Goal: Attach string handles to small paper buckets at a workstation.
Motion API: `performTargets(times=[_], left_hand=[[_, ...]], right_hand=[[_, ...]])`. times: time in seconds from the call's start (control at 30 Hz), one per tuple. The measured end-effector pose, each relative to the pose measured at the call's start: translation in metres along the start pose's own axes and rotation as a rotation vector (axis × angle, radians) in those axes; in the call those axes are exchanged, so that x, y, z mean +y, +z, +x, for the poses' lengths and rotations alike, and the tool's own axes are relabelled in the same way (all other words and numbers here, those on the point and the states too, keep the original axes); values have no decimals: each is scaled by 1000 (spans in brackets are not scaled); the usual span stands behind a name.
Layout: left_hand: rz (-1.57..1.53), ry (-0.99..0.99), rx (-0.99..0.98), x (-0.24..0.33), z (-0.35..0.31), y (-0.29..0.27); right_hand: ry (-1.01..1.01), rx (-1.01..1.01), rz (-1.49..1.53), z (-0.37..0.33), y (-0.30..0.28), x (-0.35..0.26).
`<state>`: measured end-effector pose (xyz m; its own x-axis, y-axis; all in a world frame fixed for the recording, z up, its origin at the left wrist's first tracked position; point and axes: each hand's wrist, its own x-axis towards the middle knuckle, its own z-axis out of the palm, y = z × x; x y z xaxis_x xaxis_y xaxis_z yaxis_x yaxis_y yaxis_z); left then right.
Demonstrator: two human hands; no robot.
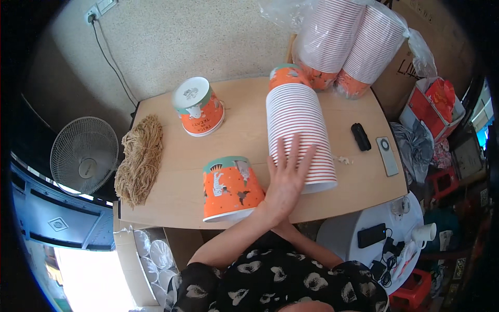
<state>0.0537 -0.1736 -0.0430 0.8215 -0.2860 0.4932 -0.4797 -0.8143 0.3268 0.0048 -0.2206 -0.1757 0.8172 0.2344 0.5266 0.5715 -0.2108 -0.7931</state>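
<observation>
A long stack of nested paper tubs (298,119) lies on its side on the desk, showing white rims with red lines and an orange bottom tub at its far end. My left hand (287,184) rests flat on the near part of this stack with its fingers spread. Beneath my left wrist, at the desk's front edge, only a bit of my right hand (284,227) shows; its fingers are hidden. Just left of my left hand lies a single orange tub (231,188) with a green base and animal pictures. Farther back another orange tub (200,110) stands upside down, its pale base up.
Bundled tan strings (139,161) lie at the desk's left edge, beside a fan (86,156). Bagged tub stacks (358,52) stand at the back right. A black object (360,137) and a grey remote (387,156) lie right. A white round table (343,234) stands lower right.
</observation>
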Motion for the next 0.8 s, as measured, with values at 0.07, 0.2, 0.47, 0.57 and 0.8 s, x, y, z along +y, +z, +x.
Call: performTargets(times=[0.07, 0.2, 0.47, 0.57, 0.8], left_hand=[[-84, -47, 22, -5, 0, -3], [-111, -40, 65, -34, 26, -6], [-195, -139, 5, -74, 92, 9], [-31, -60, 15, -72, 103, 19], [-173, 37, -261, -41, 81, -62]], right_hand=[[-54, 7, -33, -2, 4, 6], [-41, -117, -193, -14, 8, 28], [100, 18, 3, 45, 22, 14], [201, -91, 139, 40, 23, 19], [362, -26, 236, 32, 1, 1]])
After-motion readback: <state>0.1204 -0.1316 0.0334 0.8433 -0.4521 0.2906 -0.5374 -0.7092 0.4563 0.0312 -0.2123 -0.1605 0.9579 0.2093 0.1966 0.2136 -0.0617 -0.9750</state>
